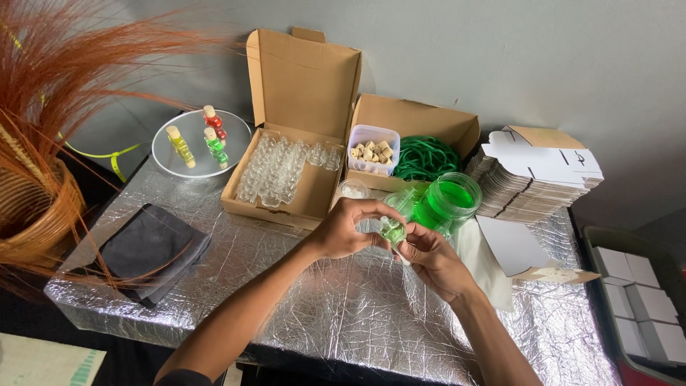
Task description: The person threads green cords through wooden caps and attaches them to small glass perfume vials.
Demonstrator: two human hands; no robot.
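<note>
Both hands meet over the middle of the foil-covered tabletop, left hand and right hand pinching a small glass bottle of green liquid between their fingertips. Just beyond, an open jar of green liquid stands. Farther left lies an open cardboard box of empty bottles, with three filled ones on a round plate.
</note>
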